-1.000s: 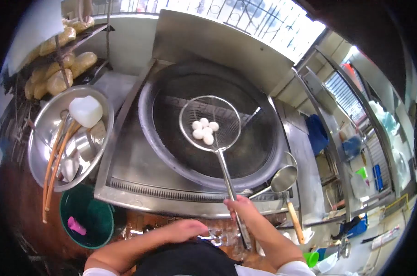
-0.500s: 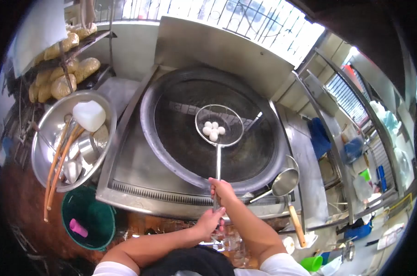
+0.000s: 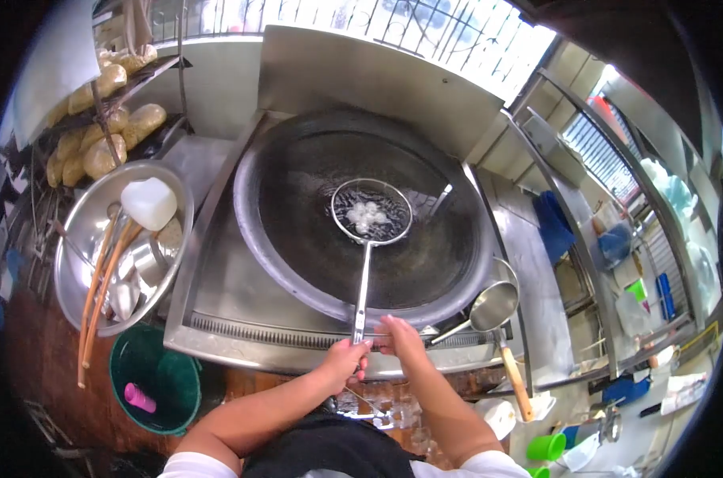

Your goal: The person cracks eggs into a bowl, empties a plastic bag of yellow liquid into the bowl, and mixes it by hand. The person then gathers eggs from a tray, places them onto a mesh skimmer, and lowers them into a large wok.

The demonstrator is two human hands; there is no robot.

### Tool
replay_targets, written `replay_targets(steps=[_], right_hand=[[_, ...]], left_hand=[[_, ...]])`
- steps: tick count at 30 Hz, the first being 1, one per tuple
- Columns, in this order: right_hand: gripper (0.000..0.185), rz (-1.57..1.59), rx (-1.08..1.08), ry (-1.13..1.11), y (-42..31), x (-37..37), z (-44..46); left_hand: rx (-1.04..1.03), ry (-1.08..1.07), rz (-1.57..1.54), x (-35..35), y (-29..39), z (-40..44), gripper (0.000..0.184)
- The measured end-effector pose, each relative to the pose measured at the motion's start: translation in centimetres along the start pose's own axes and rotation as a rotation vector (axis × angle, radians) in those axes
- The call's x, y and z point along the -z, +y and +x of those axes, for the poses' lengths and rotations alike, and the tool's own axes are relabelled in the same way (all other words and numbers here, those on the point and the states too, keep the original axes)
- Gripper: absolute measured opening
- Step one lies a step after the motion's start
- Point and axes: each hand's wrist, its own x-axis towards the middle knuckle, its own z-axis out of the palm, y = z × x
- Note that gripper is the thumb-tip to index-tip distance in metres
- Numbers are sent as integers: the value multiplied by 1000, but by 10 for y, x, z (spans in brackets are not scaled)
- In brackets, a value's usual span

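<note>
My left hand is wrapped round the lower handle of a long-handled wire skimmer. Just right of that handle is my right hand, off the grip, its fingers loosely extended. The skimmer's round basket sits down in the dark liquid of a huge wok. Several white, egg-like balls lie bunched in the basket, with bubbles and ripples around them.
A metal bowl with ladles stands on the left, above a green bucket holding a pink cup. A metal ladle rests at the stove's front right. Bagged goods fill the left rack.
The skimmer basket has gone down into the liquid, which now bubbles round the white balls. My right hand has let go of the handle; my left still grips it.
</note>
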Motion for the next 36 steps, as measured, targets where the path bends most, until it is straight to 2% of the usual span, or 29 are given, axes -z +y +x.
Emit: replay_targets(steps=[13, 27, 30, 36], right_hand=[[31, -2, -76, -89, 64, 47, -49], [30, 100, -56, -123, 75, 72, -42], [29, 116, -47, -125, 76, 79, -35], [29, 133, -36, -156, 76, 93, -25]], left_hand=[[41, 59, 19, 6, -6, 28, 22], [89, 90, 49, 2, 3, 60, 27], [141, 174, 94, -9, 9, 58, 28], [141, 145, 134, -10, 3, 75, 32]])
